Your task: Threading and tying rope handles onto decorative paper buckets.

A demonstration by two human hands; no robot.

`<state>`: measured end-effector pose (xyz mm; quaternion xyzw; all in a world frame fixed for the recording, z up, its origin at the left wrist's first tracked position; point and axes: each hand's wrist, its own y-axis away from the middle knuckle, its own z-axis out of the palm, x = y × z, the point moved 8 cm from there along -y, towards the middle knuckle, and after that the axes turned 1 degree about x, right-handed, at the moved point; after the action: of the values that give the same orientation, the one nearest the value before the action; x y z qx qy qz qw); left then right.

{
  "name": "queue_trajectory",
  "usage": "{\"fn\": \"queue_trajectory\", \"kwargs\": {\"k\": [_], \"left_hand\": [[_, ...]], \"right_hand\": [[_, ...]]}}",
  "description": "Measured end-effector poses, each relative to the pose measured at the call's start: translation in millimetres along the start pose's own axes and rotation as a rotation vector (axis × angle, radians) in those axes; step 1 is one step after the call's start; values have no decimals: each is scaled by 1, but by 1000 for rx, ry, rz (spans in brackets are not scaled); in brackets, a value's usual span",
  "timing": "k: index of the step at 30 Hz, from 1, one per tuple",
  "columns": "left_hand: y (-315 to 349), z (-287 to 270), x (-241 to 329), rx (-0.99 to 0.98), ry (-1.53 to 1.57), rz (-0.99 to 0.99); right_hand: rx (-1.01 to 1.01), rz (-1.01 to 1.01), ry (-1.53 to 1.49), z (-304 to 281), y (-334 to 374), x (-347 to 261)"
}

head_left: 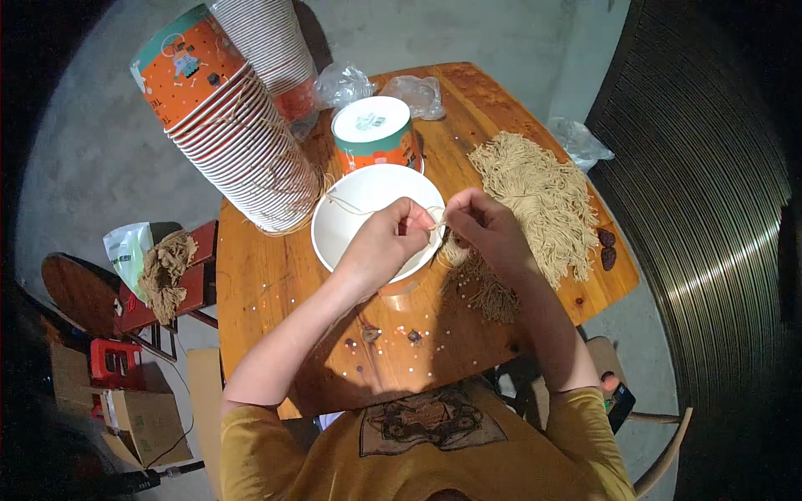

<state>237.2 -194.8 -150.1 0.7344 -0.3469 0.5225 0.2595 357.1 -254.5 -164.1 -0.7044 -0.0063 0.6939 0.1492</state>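
Centre frame, over the round wooden table, both hands meet above an open white cup: the left hand is closed, pinching a length of tan string that trails off left toward the cup stack, and the right hand is closed too, pinching the same string just beside the cup's right rim. It looks like the stringing step, a cord being tied or threaded at the rim; the next move, by my reckoning, calls for steady tension and fine fingertip work so the string doesn't slip. Upper left, a tall leaning stack of cups, white ribbed sides, the top one orange with a teal band. Right of centre, a big heap of cut tan strings. Above the white cup, an upturned orange cup with a teal band and white base. Far left, a pale green-and-white bag. Lower left, a brown cardboard box.
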Motion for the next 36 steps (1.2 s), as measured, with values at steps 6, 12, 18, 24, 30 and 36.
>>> {"fn": "queue_trajectory", "kwargs": {"k": [6,12,18,24,30,36], "left_hand": [[2,-3,3,70,-16,112],[3,-4,10,153,-120,209],[8,-5,21,208,-142,315],[13,-4,32,228,-173,319],[20,-3,45,314,-409,521],[24,-10,46,354,-468,522]], "right_hand": [[20,6,63,5,4,-19],[-58,-144,248,15,6,-28],[-42,-95,353,18,9,-30],[112,-284,641,13,13,-49],[92,-261,648,12,14,-42],[-5,28,564,4,18,-22]]}}
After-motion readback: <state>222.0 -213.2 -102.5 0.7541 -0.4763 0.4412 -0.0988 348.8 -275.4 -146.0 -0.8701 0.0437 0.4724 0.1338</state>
